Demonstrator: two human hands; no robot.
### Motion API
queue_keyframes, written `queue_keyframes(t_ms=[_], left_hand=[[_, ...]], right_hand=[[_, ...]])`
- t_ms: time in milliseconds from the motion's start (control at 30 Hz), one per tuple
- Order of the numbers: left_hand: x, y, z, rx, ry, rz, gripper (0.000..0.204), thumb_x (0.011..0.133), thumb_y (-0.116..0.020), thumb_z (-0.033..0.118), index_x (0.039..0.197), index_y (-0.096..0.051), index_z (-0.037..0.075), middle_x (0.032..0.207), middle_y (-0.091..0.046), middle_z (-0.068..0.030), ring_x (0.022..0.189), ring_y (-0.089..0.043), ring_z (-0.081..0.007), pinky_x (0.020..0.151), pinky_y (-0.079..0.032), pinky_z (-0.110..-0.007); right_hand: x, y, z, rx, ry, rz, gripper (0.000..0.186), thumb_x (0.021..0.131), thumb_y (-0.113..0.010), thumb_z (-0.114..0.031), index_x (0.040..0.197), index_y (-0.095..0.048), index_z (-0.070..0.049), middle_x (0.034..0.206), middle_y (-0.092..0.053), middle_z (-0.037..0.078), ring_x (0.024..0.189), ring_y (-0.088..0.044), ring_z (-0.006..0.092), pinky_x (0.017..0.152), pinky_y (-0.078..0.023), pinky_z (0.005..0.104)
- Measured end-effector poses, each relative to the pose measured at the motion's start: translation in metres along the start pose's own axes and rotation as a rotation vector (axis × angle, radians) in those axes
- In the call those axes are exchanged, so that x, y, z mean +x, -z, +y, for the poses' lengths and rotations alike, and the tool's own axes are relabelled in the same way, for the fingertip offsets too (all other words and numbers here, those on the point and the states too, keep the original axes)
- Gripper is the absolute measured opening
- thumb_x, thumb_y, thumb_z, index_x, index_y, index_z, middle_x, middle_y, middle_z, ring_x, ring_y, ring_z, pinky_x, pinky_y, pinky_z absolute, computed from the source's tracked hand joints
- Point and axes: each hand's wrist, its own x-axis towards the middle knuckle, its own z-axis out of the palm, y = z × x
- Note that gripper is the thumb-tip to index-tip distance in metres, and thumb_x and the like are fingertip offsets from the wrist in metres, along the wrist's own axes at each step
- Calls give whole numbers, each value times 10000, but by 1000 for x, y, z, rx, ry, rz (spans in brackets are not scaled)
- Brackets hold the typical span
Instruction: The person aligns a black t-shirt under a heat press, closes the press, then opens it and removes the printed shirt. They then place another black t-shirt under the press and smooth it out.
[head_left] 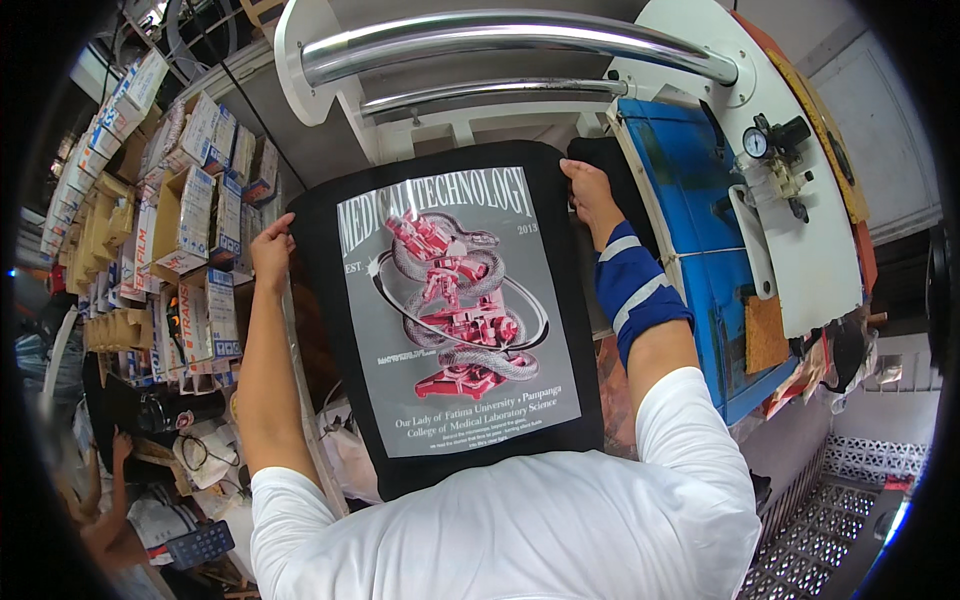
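Note:
A black fabric piece [582, 400] is spread in front of me, with a printed grey sheet [370, 330] lying on it, showing a pink microscope, a coiled silver snake and white lettering. My left hand [271, 250] grips the fabric at its upper left edge. My right hand [589, 190] grips the upper right corner, thumb on top. My right forearm wears a blue band [635, 290] with pale stripes. The fabric's lower edge meets my white shirt.
A white machine [813, 260] with chrome bars [520, 50], a gauge [755, 142] and a blue slab [700, 330] stands ahead and right. Stacked cardboard boxes [180, 220] crowd the left. Another person's arm [112, 500] shows at lower left. A perforated surface [820, 530] lies at lower right.

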Motion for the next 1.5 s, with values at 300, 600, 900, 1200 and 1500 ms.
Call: queue_keyframes(t_ms=[300, 600, 900, 1200, 1500], left_hand=[[-149, -60, 43, 592, -724, 146, 159, 868, -568, -43, 981, -674, -7, 1010, -687, -168, 975, -661, -345, 881, -519, -385], [-344, -66, 22, 677, -663, 2, 270, 743, -640, -43, 1002, -689, 12, 1089, -652, -148, 1104, -595, -354, 1033, -435, -477], [-363, -72, 7, 781, -668, -42, 173, 779, -729, 87, 938, -675, 45, 1090, -651, -104, 1145, -585, -327, 1113, -339, -568], [-365, -75, 4, 786, -687, -19, 181, 767, -752, 83, 922, -666, 46, 1092, -650, -100, 1148, -588, -329, 1130, -329, -577], [-365, -74, 2, 782, -689, -21, 171, 773, -751, 92, 920, -680, 42, 1094, -656, -100, 1166, -581, -323, 1146, -315, -566]], right_hand=[[-95, -4, 4, -820, 792, 185, 277, 884, -694, -129, 1119, -643, 8, 1066, -669, 174, 980, -656, 332, 885, -519, 413], [-332, 17, 69, -1045, 913, -37, 262, 826, -695, -41, 1086, -666, -27, 1296, -590, 191, 1250, -537, 401, 1060, -427, 477], [-352, 19, 88, -1186, 854, -105, 346, 824, -734, -242, 1078, -663, -18, 1254, -586, 180, 1273, -495, 402, 1086, -372, 530], [-353, 21, 87, -1205, 900, -112, 356, 824, -732, -259, 1069, -675, -7, 1253, -588, 194, 1261, -509, 409, 1098, -367, 540], [-353, 21, 86, -1204, 891, -123, 366, 821, -735, -257, 1073, -683, 3, 1252, -590, 197, 1265, -513, 410, 1105, -362, 544]])
